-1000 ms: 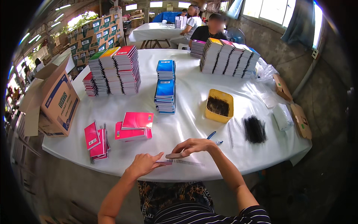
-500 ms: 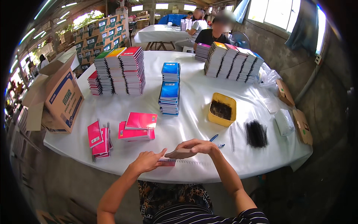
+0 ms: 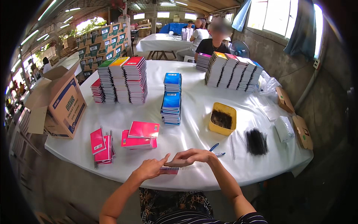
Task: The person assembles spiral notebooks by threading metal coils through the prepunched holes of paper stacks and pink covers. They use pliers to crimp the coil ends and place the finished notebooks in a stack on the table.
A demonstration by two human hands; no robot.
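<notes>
My left hand (image 3: 151, 168) is closed on a small pink notebook (image 3: 170, 171) at the near table edge, thumb raised; its lower fingers are partly hidden. A thin spiral wire coil (image 3: 191, 167) runs along the notebook's upper edge and sticks out to the right. Over that edge lies my right hand (image 3: 189, 156), fingers stretched flat and together, palm down above the coil. How firmly it touches the coil is hidden. Beyond my hands sits a pile of pink notebooks (image 3: 138, 142). To its left lie several coiled pink notebooks (image 3: 102, 146), loosely stacked.
Blue pliers (image 3: 216, 151) lie right of my hands. Beyond them are a yellow tub (image 3: 232, 118) of dark coils and a black coil heap (image 3: 256, 142). Blue notebooks (image 3: 171, 106) stand mid-table, taller stacks (image 3: 119, 80) behind. A carton (image 3: 65, 104) stands left; a co-worker (image 3: 214, 44) sits opposite.
The whole scene sits lower in the picture. My right hand has turned flatter over the coil and shifted slightly left. Less of the coil shows beyond the notebook; my left hand keeps its grip.
</notes>
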